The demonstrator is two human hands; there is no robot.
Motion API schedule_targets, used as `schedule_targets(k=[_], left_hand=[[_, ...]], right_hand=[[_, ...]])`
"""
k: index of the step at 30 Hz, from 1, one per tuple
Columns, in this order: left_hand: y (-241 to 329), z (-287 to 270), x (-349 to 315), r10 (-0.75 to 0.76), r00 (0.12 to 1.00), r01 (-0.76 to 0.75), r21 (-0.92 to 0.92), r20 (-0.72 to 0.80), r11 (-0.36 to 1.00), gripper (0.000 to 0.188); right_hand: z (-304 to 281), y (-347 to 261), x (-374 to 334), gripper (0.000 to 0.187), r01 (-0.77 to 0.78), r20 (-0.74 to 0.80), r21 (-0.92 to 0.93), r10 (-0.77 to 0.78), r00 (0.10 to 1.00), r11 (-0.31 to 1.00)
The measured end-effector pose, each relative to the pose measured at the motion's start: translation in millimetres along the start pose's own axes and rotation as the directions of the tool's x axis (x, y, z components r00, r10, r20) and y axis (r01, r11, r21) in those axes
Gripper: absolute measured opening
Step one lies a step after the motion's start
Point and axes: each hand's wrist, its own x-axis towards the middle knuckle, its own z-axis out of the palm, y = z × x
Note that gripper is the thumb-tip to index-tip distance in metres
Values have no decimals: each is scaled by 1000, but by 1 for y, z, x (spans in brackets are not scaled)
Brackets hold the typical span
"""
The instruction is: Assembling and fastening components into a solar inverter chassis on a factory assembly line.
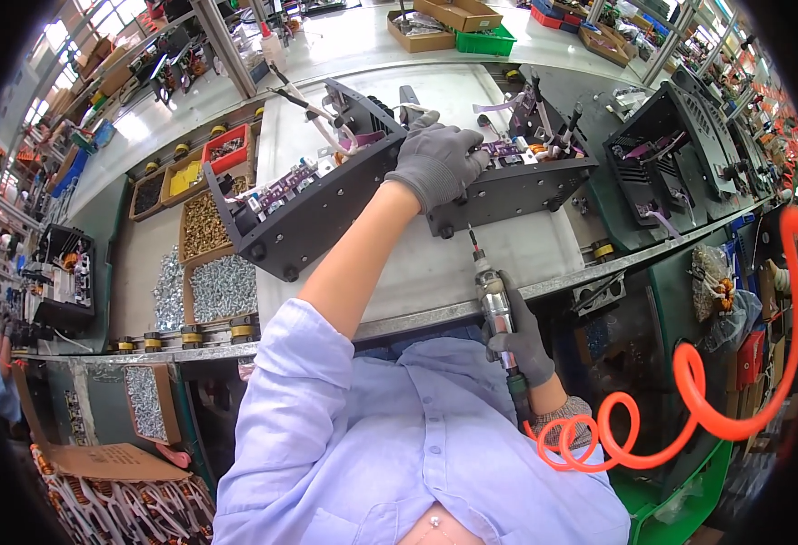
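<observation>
My left hand, in a grey glove, reaches between two black metal housings. Its fingers are curled at the inner end of the right housing; what they hold, if anything, is hidden. Both housings carry purple circuit boards and thick upright leads; the left housing sits at a slant beside my wrist. My right hand, also gloved, is closed around a silver pneumatic screwdriver in front of the bench edge. Its bit points up toward the right housing, apart from it. An orange coiled air hose runs from the tool's lower end.
Left of the housings are trays of silver screws, brass parts, a yellow tray and a red bin. Another black housing stands at right. A metal rail edges the bench. Cardboard trays lie at the back.
</observation>
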Motion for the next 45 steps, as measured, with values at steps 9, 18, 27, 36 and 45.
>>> schedule_targets(k=[9, 18, 27, 36, 45], left_hand=[[-3, -1, 1, 4, 1000, -4, -5, 9, 1000, 41], [-1, -1, 0, -8, 1000, 8, -22, -19, 1000, 41], [-4, 6, 1, 13, 1000, -13, -7, -16, 1000, 40], [2, 1, -1, 17, 998, -17, 1, -56, 1000, 36], [-3, 2, 1, 27, 1000, -28, 53, 5, 998, 38]], right_hand=[[-2, 6, 2, 106, 24, -3, -15, -24, 1000, 1000], [1, -1, 2, 107, -6, 1, 13, 6, 1000, 1000], [3, 8, 11, 110, 45, -31, -52, -47, 998, 998], [2, 8, 17, 105, 32, -52, -54, -34, 998, 998], [13, -6, 11, 107, 42, -37, -35, -43, 998, 998]])
